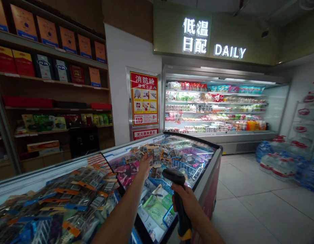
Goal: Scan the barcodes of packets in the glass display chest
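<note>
My right hand (pixel 185 200) is wrapped round the handle of a black barcode scanner (pixel 173 175) with a yellow-orange patch near its base. The scanner's head points forward over the glass-topped chest freezer (pixel 218 159). Further forward, my left hand (pixel 146 162) is closed on the edge of a small flat packet (pixel 156 158) with a barcode label. Around that hand, more such packets (pixel 174 154) lie scattered on the glass. A larger heap of packets (pixel 78 189) with orange, blue and cream header strips covers the left part of the freezer top.
Under the glass are baskets and bagged goods (pixel 159 203). Shelves (pixel 57 81) of boxed goods stand on the left. A lit open chiller (pixel 213 112) lines the back wall. Large water bottles (pixel 279 159) stand on the tiled floor (pixel 253 203) at the right.
</note>
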Motion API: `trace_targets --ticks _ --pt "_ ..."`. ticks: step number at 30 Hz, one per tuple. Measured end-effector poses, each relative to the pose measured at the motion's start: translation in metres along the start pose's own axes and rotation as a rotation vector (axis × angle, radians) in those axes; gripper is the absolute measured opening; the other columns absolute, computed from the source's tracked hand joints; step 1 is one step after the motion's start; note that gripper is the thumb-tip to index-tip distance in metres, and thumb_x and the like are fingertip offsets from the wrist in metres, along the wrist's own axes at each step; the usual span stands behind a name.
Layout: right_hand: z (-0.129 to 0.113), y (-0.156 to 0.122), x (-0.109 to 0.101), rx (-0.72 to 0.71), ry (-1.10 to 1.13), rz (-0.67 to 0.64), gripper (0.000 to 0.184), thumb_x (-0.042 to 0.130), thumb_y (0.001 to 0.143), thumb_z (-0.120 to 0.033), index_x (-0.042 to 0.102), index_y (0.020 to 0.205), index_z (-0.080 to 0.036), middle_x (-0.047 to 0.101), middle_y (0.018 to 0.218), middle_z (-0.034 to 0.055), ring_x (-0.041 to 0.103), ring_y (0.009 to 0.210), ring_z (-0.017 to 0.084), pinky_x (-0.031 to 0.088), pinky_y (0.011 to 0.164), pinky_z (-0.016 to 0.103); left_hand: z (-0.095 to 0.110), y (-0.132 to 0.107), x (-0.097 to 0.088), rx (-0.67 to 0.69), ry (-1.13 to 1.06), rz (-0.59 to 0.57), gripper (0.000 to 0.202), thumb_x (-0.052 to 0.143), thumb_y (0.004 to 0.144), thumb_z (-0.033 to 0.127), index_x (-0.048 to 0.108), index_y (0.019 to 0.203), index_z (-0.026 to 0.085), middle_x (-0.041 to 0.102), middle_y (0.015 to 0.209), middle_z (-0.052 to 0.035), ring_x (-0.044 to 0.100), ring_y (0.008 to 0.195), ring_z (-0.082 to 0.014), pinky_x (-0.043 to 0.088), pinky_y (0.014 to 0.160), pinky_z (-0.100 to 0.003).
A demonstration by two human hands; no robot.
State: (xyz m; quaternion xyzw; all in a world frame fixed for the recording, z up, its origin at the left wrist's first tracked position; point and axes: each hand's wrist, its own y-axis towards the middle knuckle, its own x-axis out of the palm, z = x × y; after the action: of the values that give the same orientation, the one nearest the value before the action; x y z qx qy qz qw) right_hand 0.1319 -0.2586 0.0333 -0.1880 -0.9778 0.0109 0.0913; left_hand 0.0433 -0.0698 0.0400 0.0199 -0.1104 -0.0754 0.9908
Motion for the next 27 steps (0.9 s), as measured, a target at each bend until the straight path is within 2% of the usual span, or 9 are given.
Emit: trace_targets --ticks 4,9,14,17,21,24,27 --pt "-0.004 -0.005 0.000 0.018 -0.008 -0.012 0.029 0.058 0.067 -0.044 0.053 0.067 -0.015 0.053 0.041 -0.0025 0.048 0.031 0.010 0.031 0.034 0.020 -0.003 0.004 0.000 0.002 -0.102 -0.043 0.030 0.058 0.069 0.027 0.060 0.099 0.021 0.068 0.097 -0.0034 0.063 0.082 -0.0164 0.047 0.066 -0.027" --pt "-0.004 -0.008 0.000 0.030 0.015 -0.006 0.028 0.058 0.067 -0.042 0.053 0.066 -0.015 0.053 0.041 -0.0019 0.046 0.031 0.010 0.032 0.035 0.022 -0.008 0.010 -0.002 -0.016 -0.161 -0.023 0.034 0.061 0.066 0.025 0.059 0.100 0.020 0.066 0.103 -0.0051 0.062 0.088 -0.0172 0.047 0.067 -0.027" --pt "-0.005 -0.005 -0.001 -0.011 0.001 0.035 0.029 0.060 0.068 -0.041 0.054 0.059 -0.015 0.053 0.042 -0.0018 0.047 0.034 0.009 0.033 0.037 0.021 0.000 0.009 -0.016 0.066 -0.163 -0.066 0.032 0.066 0.060 0.030 0.063 0.090 0.019 0.068 0.090 -0.0049 0.063 0.081 -0.0199 0.048 0.067 -0.031" --pt "-0.005 -0.002 -0.002 0.012 0.041 0.044 0.027 0.065 0.065 -0.040 0.056 0.061 -0.014 0.056 0.044 -0.0016 0.050 0.036 0.010 0.035 0.039 0.022 0.012 0.010 -0.042 0.128 -0.057 0.010 0.026 0.064 0.063 0.025 0.064 0.088 0.017 0.069 0.079 -0.0045 0.063 0.074 -0.0193 0.048 0.065 -0.029" --pt "-0.002 0.002 0.001 0.041 0.078 0.071 0.026 0.069 0.062 -0.038 0.058 0.066 -0.014 0.057 0.044 -0.0016 0.051 0.036 0.011 0.036 0.037 0.021 0.028 0.010 -0.093 0.188 0.240 0.246 0.023 0.056 0.070 0.018 0.065 0.092 0.015 0.069 0.080 -0.0058 0.064 0.071 -0.0187 0.046 0.062 -0.026" --pt "0.003 0.005 0.005 0.066 0.071 0.076 0.027 0.069 0.062 -0.038 0.058 0.065 -0.014 0.057 0.043 -0.0015 0.051 0.035 0.011 0.036 0.037 0.021 0.038 0.005 -0.129 0.187 0.560 0.410 0.024 0.056 0.072 0.018 0.065 0.094 0.015 0.070 0.086 -0.0074 0.064 0.078 -0.0202 0.045 0.065 -0.026" --pt "0.009 0.009 0.008 0.065 0.056 0.054 0.026 0.066 0.066 -0.038 0.058 0.065 -0.014 0.057 0.043 -0.0011 0.051 0.035 0.011 0.036 0.037 0.021 0.047 -0.005 -0.158 0.192 0.807 0.496 0.024 0.056 0.073 0.018 0.065 0.095 0.016 0.070 0.091 -0.0075 0.064 0.086 -0.0211 0.045 0.071 -0.026"
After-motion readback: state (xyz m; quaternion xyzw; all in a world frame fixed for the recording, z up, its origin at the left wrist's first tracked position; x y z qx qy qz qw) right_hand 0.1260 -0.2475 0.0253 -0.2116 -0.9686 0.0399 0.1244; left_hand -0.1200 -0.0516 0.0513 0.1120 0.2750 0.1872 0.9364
